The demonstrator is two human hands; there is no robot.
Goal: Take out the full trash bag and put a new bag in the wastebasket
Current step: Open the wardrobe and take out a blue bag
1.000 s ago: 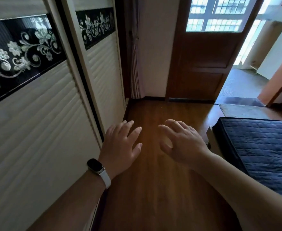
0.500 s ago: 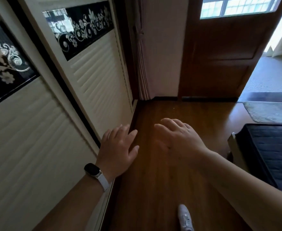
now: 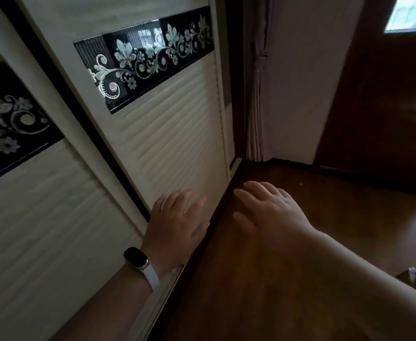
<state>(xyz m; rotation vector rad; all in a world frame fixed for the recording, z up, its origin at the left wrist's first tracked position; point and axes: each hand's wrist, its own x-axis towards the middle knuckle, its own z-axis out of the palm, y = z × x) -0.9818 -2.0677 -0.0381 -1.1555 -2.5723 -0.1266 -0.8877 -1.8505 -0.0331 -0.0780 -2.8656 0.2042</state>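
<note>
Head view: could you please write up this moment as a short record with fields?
Left hand: empty, fingers straight, in front of the wardrobe door; watch on the wrist
Right hand: empty, fingers relaxed, over the wooden floor
Far corner: curtain beside a brown door
Wastebasket and trash bag: not in view

Left hand (image 3: pixel 177 225) and right hand (image 3: pixel 268 215) hover, fingers relaxed, beside the wardrobe door (image 3: pixel 172 134).
</note>
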